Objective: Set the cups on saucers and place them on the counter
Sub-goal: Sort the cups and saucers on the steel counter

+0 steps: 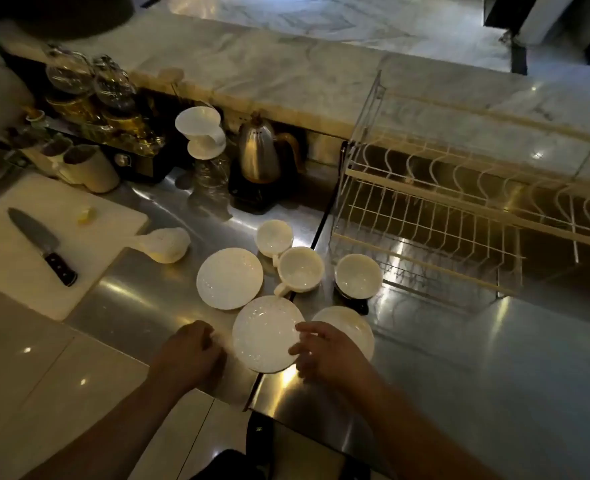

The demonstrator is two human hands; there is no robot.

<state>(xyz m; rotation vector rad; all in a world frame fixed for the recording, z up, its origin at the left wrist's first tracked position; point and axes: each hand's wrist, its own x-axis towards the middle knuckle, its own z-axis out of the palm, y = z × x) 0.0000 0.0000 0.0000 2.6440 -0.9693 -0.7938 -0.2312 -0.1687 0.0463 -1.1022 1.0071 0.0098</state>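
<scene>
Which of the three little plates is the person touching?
The middle saucer, the one nearest the person. The right hand has fingers on its right edge. The far-left saucer and the partly hidden right saucer lie untouched.

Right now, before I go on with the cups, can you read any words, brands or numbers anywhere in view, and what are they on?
None can be read.
Kettle: small dark dots near its top, too blurred to tell if they are print.
Dark appliance under the glass pots: a knob, no legible label.
Knife, cups and saucers: no print visible.
</scene>
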